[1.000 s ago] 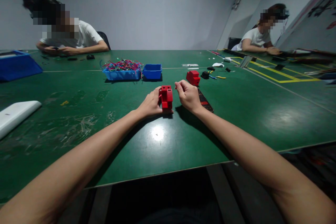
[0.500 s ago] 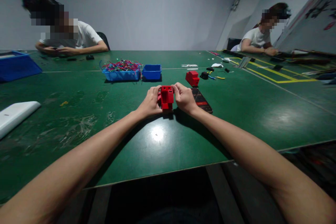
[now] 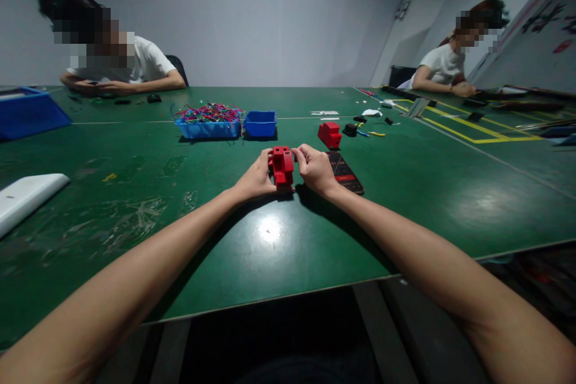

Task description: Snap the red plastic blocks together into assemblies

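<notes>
My left hand (image 3: 257, 177) grips a red plastic housing (image 3: 283, 175) from its left side, just above the table. The housing stands upright, with round holes along its top and an open recess facing me. To its right, my right hand (image 3: 314, 168) is closed in a pinch, the fingertips close to the housing's upper right edge. Whatever those fingertips hold, if anything, is too small to make out. A phone (image 3: 345, 175) lies partly behind my right hand. Beyond it sits a second red housing (image 3: 330, 134).
A blue tray of colourful wires (image 3: 207, 127) stands beside a smaller blue bin (image 3: 260, 125). Black parts with yellow and blue leads (image 3: 351, 129) lie to the right. A white device (image 3: 31, 199) and a large blue bin (image 3: 31, 114) are leftward. Two people sit across the green table (image 3: 288, 246).
The red housing has shifted slightly left and turned a little in my left hand. My right fingertips have come slightly away from its edge.
</notes>
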The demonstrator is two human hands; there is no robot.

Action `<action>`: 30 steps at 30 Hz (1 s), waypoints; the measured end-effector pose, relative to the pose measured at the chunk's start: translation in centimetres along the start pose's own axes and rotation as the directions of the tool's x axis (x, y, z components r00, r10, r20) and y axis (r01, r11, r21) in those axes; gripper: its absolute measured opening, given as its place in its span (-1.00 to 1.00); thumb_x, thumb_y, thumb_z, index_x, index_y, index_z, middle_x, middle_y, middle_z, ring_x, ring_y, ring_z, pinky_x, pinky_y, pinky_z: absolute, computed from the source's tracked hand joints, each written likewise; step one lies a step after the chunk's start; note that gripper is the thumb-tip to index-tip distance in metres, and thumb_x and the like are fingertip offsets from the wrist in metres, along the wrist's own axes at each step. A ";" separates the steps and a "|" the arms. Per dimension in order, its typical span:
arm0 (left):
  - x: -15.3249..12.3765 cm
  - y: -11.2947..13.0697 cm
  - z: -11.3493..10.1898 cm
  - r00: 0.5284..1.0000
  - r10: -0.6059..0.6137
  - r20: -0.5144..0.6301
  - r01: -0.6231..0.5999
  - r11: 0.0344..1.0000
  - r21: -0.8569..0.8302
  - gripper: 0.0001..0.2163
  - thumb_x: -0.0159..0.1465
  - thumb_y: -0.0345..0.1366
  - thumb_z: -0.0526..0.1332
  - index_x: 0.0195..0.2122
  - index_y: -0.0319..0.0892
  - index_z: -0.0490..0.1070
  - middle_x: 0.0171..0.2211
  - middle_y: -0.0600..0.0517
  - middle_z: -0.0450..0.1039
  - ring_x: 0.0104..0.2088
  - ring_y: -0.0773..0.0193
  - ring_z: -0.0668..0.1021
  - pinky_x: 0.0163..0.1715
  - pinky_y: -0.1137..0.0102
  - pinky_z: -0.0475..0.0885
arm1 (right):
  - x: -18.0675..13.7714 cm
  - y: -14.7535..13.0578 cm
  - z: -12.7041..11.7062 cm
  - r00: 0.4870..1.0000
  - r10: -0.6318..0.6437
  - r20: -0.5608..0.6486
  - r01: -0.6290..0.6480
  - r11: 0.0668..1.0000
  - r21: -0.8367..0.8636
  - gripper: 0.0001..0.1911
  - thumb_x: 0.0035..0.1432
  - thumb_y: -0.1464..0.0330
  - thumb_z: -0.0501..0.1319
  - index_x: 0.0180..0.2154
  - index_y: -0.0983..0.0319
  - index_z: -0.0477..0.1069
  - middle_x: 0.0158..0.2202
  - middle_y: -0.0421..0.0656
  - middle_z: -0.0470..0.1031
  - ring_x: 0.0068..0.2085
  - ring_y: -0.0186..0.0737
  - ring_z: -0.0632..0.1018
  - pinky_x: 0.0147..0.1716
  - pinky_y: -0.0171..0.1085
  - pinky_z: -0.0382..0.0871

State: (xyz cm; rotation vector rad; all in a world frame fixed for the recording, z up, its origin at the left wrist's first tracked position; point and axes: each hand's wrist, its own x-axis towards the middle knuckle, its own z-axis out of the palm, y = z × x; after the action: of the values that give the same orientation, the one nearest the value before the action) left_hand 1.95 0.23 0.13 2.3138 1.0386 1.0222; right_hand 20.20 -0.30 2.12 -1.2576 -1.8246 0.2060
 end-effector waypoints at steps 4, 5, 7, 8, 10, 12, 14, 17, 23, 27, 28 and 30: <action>-0.1 0.4 -0.1 0.998 -0.058 0.036 0.059 0.998 -0.038 -0.09 -0.13 -0.01 0.49 0.14 -0.18 0.01 0.04 -0.21 0.42 -0.03 -0.01 0.58 -0.02 0.13 0.49 | 0.1 0.1 0.0 1.000 0.024 -0.012 -0.024 0.998 -0.050 -0.63 0.30 0.19 0.05 -0.53 0.19 0.26 -0.59 -0.23 0.31 -0.55 -0.35 0.29 -0.47 -0.33 0.02; -0.1 0.4 -0.1 0.997 -0.059 0.047 0.061 0.997 -0.050 -0.09 -0.12 -0.03 0.48 0.15 -0.18 0.01 0.04 -0.21 0.43 -0.03 -0.01 0.58 -0.03 0.14 0.49 | 0.2 0.1 0.0 0.999 0.037 -0.016 -0.039 0.997 -0.072 -0.63 0.30 0.19 0.05 -0.53 0.19 0.26 -0.59 -0.23 0.33 -0.55 -0.34 0.29 -0.47 -0.32 0.01; -0.1 0.3 -0.1 0.997 -0.043 0.066 0.047 0.997 -0.065 -0.10 -0.11 -0.06 0.48 0.16 -0.17 0.00 0.05 -0.22 0.43 -0.01 -0.02 0.58 -0.02 0.13 0.48 | 0.2 0.1 -0.1 0.997 0.070 -0.019 -0.072 0.990 -0.122 -0.61 0.30 0.18 0.04 -0.55 0.19 0.27 -0.59 -0.21 0.35 -0.55 -0.33 0.29 -0.47 -0.31 0.00; -0.1 0.2 -0.1 0.997 -0.033 0.072 0.037 0.997 -0.064 -0.10 -0.11 -0.07 0.47 0.16 -0.17 0.00 0.05 -0.23 0.43 -0.01 -0.03 0.58 -0.02 0.13 0.48 | 0.2 0.0 -0.1 0.996 0.086 -0.014 -0.087 0.985 -0.148 -0.60 0.29 0.18 0.05 -0.56 0.19 0.27 -0.59 -0.21 0.36 -0.55 -0.32 0.30 -0.47 -0.30 0.00; -0.1 0.0 0.0 0.998 -0.017 0.061 0.019 0.999 -0.028 -0.09 -0.12 -0.07 0.47 0.17 -0.19 0.00 0.07 -0.26 0.41 0.02 -0.07 0.56 0.01 0.08 0.46 | 0.1 -0.1 -0.3 0.994 0.112 0.012 -0.108 0.975 -0.195 -0.58 0.28 0.18 0.05 -0.59 0.19 0.28 -0.59 -0.19 0.37 -0.54 -0.31 0.30 -0.46 -0.29 0.00; -0.1 -0.3 0.0 1.000 -0.009 0.022 0.008 0.999 0.042 -0.07 -0.15 -0.06 0.48 0.17 -0.21 0.03 0.09 -0.30 0.38 0.05 -0.12 0.52 0.06 0.00 0.41 | 0.0 -0.2 -0.3 0.991 0.125 0.050 -0.111 0.968 -0.227 -0.57 0.27 0.18 0.05 -0.60 0.20 0.29 -0.58 -0.18 0.39 -0.53 -0.31 0.31 -0.46 -0.29 0.00; 0.0 -0.6 0.0 1.000 0.002 -0.013 0.000 0.996 0.090 -0.07 -0.18 -0.06 0.49 0.16 -0.24 0.06 0.10 -0.33 0.35 0.08 -0.15 0.49 0.10 -0.06 0.36 | -0.1 0.0 -0.3 0.989 0.118 0.092 -0.093 0.966 -0.242 -0.62 0.25 0.20 0.08 -0.57 0.20 0.33 -0.56 -0.18 0.41 -0.51 -0.30 0.34 -0.45 -0.29 0.04; 0.0 -0.8 0.1 1.000 0.025 -0.002 -0.025 0.999 0.043 -0.07 -0.15 -0.07 0.48 0.16 -0.24 0.04 0.08 -0.31 0.35 0.06 -0.09 0.50 0.08 -0.01 0.38 | -0.2 0.6 0.0 0.986 0.049 0.161 -0.007 0.967 -0.256 -0.76 0.21 0.26 0.13 -0.46 0.21 0.40 -0.46 -0.15 0.44 -0.43 -0.25 0.40 -0.39 -0.30 0.16; 0.0 -0.8 0.2 0.999 0.046 0.007 -0.046 0.999 -0.012 -0.10 -0.10 -0.11 0.47 0.17 -0.18 -0.03 0.08 -0.24 0.37 0.01 0.02 0.55 0.01 0.14 0.46 | -0.1 2.4 0.4 0.935 -0.140 0.326 0.210 0.959 -0.189 -0.81 0.19 0.39 0.15 -0.15 0.28 0.42 -0.15 -0.02 0.41 -0.10 -0.15 0.44 -0.06 -0.23 0.32; 0.0 -0.6 0.2 0.999 0.043 0.021 -0.042 0.999 -0.034 -0.11 -0.09 -0.14 0.46 0.17 -0.17 -0.05 0.04 -0.21 0.42 -0.03 0.05 0.58 -0.03 0.17 0.49 | 0.1 2.8 0.2 0.870 -0.143 0.473 0.247 0.955 -0.166 -0.79 0.23 0.41 0.09 -0.13 0.29 0.42 -0.10 0.00 0.42 -0.07 -0.14 0.44 0.01 -0.16 0.31; 0.0 -0.6 0.2 0.999 0.041 0.027 -0.040 0.998 -0.046 -0.11 -0.09 -0.14 0.46 0.17 -0.18 -0.06 0.03 -0.21 0.43 -0.04 0.05 0.59 -0.04 0.18 0.50 | 0.1 2.8 0.1 0.854 -0.152 0.497 0.262 0.952 -0.158 -0.78 0.24 0.42 0.08 -0.13 0.29 0.42 -0.09 0.01 0.43 -0.06 -0.14 0.44 0.02 -0.14 0.31; 0.0 -0.6 0.2 0.999 0.035 0.032 -0.033 0.998 -0.061 -0.10 -0.09 -0.13 0.46 0.17 -0.19 -0.06 0.04 -0.22 0.43 -0.04 0.04 0.59 -0.04 0.17 0.50 | 0.2 2.7 -0.2 0.829 -0.183 0.529 0.300 0.943 -0.145 -0.77 0.26 0.42 0.06 -0.10 0.29 0.42 -0.07 0.03 0.45 -0.02 -0.11 0.43 0.04 -0.12 0.29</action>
State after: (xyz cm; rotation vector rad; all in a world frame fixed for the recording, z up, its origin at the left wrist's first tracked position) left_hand 1.82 0.62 -0.37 2.2990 0.9459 1.0112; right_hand 22.13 1.06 0.78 -1.1732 -2.5104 0.2095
